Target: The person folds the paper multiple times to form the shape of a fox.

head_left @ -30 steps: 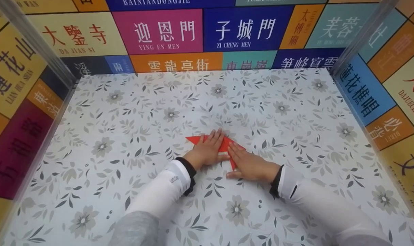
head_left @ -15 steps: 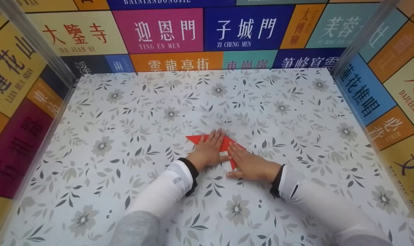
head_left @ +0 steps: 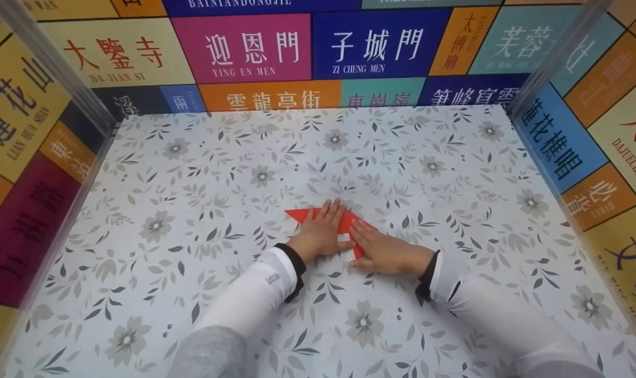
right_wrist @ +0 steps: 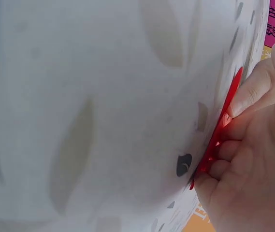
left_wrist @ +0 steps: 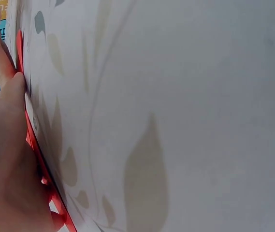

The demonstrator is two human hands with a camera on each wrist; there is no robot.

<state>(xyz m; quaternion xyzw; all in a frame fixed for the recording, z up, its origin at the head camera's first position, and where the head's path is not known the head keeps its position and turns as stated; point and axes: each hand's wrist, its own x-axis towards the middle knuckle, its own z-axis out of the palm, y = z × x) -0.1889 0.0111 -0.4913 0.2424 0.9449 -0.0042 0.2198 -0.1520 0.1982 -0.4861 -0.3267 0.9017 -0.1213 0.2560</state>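
Observation:
A folded piece of red paper (head_left: 297,214) lies on the table, with one pointed corner sticking out to the left and a narrow flap reaching down. My left hand (head_left: 318,233) rests across its middle, fingers extended forward and thumb toward the right. Fingers of my right hand (head_left: 389,253) press on its right part, with the thumb beside the lower flap. In the left wrist view the red paper (left_wrist: 39,162) shows as a thin edge under the hand. The right wrist view shows the red paper (right_wrist: 223,110) edge-on beneath the fingertips. Both hands hide much of it.
The table is covered with a white cloth or sheet (head_left: 218,173) printed with grey flowers and leaves. Upright panels with coloured blocks of lettering (head_left: 244,47) stand behind and on both sides of the table.
My right hand has shifted very slightly, its thumb moving a little up toward the lower flap. The left hand stays nearly still on the paper.

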